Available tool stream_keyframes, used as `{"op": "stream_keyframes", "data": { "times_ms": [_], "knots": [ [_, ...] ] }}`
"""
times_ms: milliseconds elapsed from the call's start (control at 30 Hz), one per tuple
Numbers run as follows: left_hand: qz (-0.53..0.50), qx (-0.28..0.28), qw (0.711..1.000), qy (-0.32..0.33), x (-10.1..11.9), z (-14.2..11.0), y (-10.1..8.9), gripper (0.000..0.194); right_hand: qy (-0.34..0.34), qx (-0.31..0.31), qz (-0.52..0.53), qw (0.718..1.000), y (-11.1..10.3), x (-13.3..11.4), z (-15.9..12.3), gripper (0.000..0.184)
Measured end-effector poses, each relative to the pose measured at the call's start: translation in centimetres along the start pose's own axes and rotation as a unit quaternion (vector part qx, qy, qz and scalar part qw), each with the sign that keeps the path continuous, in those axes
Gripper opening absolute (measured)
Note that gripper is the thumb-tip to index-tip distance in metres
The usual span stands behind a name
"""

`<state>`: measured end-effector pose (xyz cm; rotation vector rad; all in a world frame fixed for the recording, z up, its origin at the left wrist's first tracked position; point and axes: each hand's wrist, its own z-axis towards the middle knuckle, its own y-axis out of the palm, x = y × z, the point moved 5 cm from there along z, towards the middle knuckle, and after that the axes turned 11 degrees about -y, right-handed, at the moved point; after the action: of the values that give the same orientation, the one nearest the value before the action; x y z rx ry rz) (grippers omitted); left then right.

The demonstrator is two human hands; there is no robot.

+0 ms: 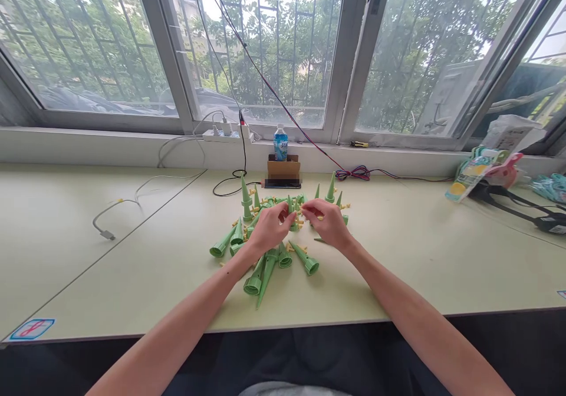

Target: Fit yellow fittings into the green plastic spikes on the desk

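My left hand (273, 225) is closed round a green plastic watering spike (291, 206), held upright over the middle of the pile. Facing it, my right hand (326, 222) has its fingertips pinched at a small yellow valve (300, 211) beside that spike; the fingers partly hide it. Several more green spikes lie around both hands, among them one with its open threaded end towards me (253, 284) and another on its side (305, 259). A tall spike (246, 198) stands upright at the left, and one more (331, 188) at the right. Small yellow valves are scattered among them.
Behind the pile is a small cardboard box (283, 165) with a dark flat device (282, 184) before it and a blue-labelled bottle (280, 142) behind. A white cable (106, 234) lies left. Bagged items (473, 175) and a black strap (513, 204) sit at the right.
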<state>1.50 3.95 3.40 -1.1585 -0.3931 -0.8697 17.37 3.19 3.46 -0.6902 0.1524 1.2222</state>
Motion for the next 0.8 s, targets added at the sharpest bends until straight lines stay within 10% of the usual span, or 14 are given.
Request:
{"op": "stream_keyframes", "data": {
  "times_ms": [800],
  "knots": [
    [-0.072, 0.042, 0.996, -0.035, -0.2, 0.4, -1.0, 0.029, 0.003, -0.02, 0.005, 1.0, 0.2, -0.4, -0.1, 0.013]
  ]
}}
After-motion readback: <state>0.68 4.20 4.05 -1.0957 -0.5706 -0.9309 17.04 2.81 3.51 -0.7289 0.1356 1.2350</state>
